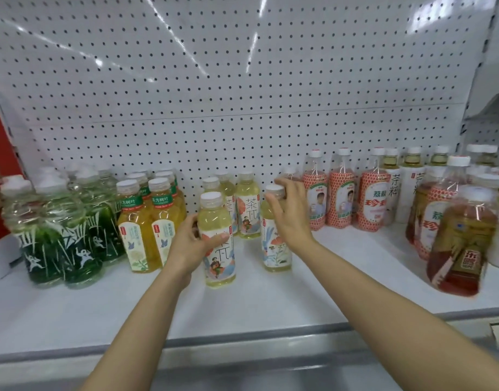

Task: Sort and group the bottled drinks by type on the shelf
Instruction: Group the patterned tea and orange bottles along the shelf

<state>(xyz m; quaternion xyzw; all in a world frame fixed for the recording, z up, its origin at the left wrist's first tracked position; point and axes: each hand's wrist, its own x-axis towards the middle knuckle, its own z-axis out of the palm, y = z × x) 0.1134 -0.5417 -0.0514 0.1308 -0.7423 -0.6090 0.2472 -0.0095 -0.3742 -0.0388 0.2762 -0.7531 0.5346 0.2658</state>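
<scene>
On the white shelf (271,300) stand bottled drinks in groups. My left hand (190,244) grips the middle of a pale yellow tea bottle (218,266) with a flowered label, upright at the centre front. My right hand (289,210) curls round the neck of a second pale yellow tea bottle (276,249) just to the right. Behind them stand three more of the same tea bottles (247,204).
Green bottles (59,235) fill the left, with orange-yellow tea bottles (149,224) beside them. Red-patterned bottles (341,193) and white-labelled bottles (403,187) stand at the right rear. A reddish-brown tea bottle (463,244) is at the right front. A perforated back panel (242,80) rises behind.
</scene>
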